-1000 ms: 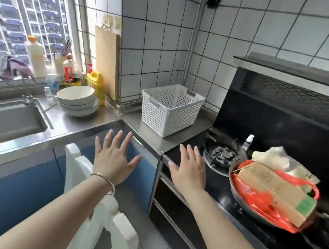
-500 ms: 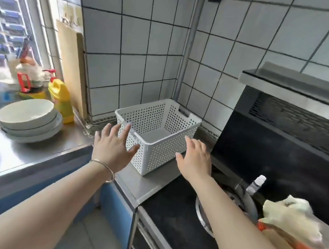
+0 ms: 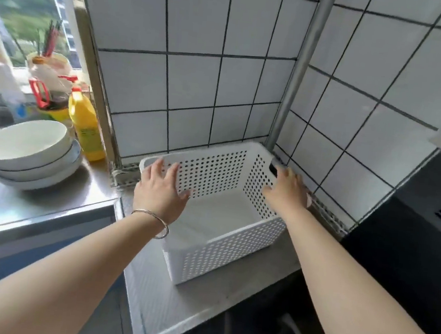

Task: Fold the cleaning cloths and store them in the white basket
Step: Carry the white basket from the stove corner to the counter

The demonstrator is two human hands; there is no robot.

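- The left hand (image 3: 161,188) and right hand (image 3: 287,191) are spread with fingers loose, one at each end of the white basket (image 3: 219,244), grasping nothing; whether they touch the rim is unclear.
- The basket sits empty on the steel counter (image 3: 199,308) in the tiled corner.
- No cleaning cloths are in view, so folding and storing both appear undone.
- Stacked bowls (image 3: 29,152) and a yellow bottle (image 3: 86,125) stand left, by the window.
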